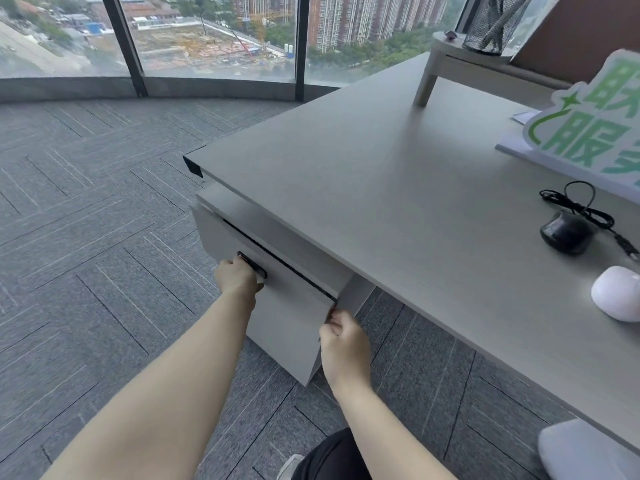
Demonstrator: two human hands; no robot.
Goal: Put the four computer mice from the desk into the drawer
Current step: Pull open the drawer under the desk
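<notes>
A grey drawer (284, 306) hangs under the left end of the grey desk (398, 188), with only a thin dark gap along its top. My left hand (237, 277) has its fingers hooked in the black recessed handle (252, 264). My right hand (344, 344) grips the drawer front's right edge. On the desk at the right lie a black wired mouse (565, 233) with its coiled cable, and nearer to me a white mouse (618, 293), cut by the frame edge. No other mice show.
A white and green sign (585, 126) lies at the desk's right. A white riser (460, 64) at the back carries a black mesh pen holder (493, 24). Grey carpet (86, 220) lies to the left, windows behind. A pale object (585, 448) sits bottom right.
</notes>
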